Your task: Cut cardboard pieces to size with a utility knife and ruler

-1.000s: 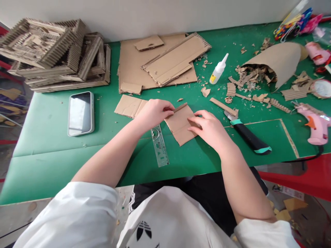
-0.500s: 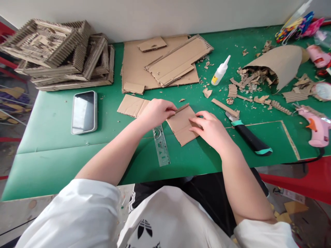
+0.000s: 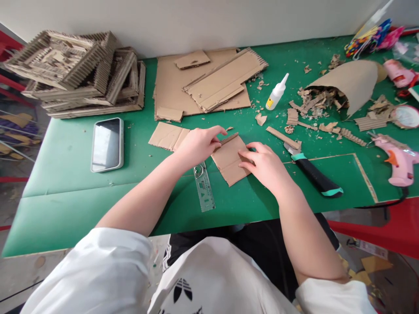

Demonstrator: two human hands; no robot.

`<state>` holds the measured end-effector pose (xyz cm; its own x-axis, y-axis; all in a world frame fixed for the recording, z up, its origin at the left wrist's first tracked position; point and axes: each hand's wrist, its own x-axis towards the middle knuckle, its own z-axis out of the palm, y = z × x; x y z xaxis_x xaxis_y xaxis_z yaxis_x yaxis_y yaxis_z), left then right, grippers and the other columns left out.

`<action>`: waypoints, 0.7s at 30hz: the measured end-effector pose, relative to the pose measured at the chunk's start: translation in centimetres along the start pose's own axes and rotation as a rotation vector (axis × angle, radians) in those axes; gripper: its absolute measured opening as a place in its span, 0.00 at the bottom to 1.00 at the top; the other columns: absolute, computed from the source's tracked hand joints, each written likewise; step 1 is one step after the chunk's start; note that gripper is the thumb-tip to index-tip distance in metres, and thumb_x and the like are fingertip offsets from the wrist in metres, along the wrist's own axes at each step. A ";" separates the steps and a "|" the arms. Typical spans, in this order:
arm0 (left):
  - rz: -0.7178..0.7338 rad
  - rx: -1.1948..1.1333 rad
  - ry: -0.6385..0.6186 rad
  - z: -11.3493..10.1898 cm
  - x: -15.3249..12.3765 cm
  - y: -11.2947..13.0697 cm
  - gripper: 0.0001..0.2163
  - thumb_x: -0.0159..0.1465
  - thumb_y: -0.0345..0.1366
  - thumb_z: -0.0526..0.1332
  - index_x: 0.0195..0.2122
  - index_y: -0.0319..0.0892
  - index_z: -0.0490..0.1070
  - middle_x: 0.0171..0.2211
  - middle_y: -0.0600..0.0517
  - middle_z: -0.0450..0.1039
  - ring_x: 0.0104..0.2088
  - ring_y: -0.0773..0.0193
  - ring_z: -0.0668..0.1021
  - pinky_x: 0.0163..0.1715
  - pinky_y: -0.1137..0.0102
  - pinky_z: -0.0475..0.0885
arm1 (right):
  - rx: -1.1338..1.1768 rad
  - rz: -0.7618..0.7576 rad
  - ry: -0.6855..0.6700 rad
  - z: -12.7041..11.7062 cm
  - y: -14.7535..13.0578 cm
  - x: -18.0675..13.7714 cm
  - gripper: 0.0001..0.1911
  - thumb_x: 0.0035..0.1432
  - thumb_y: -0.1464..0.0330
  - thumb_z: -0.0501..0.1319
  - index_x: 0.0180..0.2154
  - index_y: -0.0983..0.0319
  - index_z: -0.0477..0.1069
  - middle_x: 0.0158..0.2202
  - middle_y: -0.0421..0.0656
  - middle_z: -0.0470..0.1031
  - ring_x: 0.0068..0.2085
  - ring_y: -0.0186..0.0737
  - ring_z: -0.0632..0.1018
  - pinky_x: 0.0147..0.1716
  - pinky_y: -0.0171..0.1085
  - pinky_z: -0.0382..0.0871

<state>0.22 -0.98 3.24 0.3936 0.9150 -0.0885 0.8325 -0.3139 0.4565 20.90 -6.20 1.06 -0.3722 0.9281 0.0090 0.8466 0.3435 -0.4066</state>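
Observation:
A small square of cardboard (image 3: pixel 231 162) lies on the green table in front of me, with a narrow cardboard strip (image 3: pixel 229 139) along its far edge. My right hand (image 3: pixel 264 165) holds the square by its right side, thumb and fingers on top of it. At the far left corner is my left hand (image 3: pixel 204 141); its index finger is lifted and apart from the thumb, whose tip is close to the end of the strip. A clear plastic ruler (image 3: pixel 204 188) lies just left of the square. Partly behind my left hand is another cardboard piece (image 3: pixel 165 135).
Right of my hands lie a utility knife (image 3: pixel 316 174), a white glue bottle (image 3: pixel 276 93), cardboard scraps (image 3: pixel 327 104) and a pink glue gun (image 3: pixel 396 159). Larger cardboard sheets (image 3: pixel 168 78) lie behind. To the left are a phone (image 3: pixel 107 144) and stacked corrugated frames (image 3: pixel 88 69).
My left index finger has lifted away from the strip and stretched out. My right hand stays on the cardboard square. The view has tilted slightly.

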 end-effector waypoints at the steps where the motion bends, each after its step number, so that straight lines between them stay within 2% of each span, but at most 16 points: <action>1: 0.005 0.001 -0.002 0.0 0.0 0.0 0.15 0.59 0.28 0.57 0.47 0.47 0.70 0.34 0.57 0.78 0.34 0.64 0.78 0.33 0.73 0.67 | -0.002 0.004 -0.004 0.0 0.0 0.0 0.16 0.57 0.67 0.60 0.48 0.61 0.74 0.50 0.49 0.70 0.50 0.52 0.71 0.49 0.49 0.70; 8: 0.023 0.019 -0.009 0.1 0.1 -0.1 0.14 0.58 0.29 0.57 0.45 0.46 0.71 0.33 0.56 0.79 0.34 0.64 0.78 0.32 0.72 0.67 | -0.020 0.013 -0.028 -0.2 -0.3 0.0 0.17 0.58 0.67 0.60 0.48 0.63 0.74 0.50 0.51 0.70 0.50 0.53 0.71 0.49 0.49 0.70; 13: 0.027 0.105 -0.010 0.2 0.2 0.1 0.12 0.60 0.30 0.55 0.41 0.47 0.74 0.32 0.56 0.78 0.33 0.63 0.78 0.31 0.72 0.66 | -0.014 0.012 -0.019 -0.3 -0.3 0.0 0.16 0.58 0.67 0.60 0.48 0.62 0.74 0.51 0.51 0.70 0.49 0.52 0.72 0.48 0.50 0.70; 21: 0.015 0.165 -0.026 0.3 0.2 0.5 0.12 0.60 0.31 0.54 0.42 0.47 0.74 0.34 0.55 0.79 0.34 0.62 0.78 0.32 0.72 0.67 | -0.004 0.018 -0.031 -0.3 -0.5 -0.1 0.16 0.58 0.67 0.60 0.48 0.61 0.73 0.50 0.49 0.70 0.50 0.52 0.71 0.47 0.48 0.71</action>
<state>0.76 -1.05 3.21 0.4148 0.9037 -0.1063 0.8781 -0.3670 0.3070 20.63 -6.41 1.52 -0.3682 0.9293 -0.0267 0.8549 0.3272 -0.4026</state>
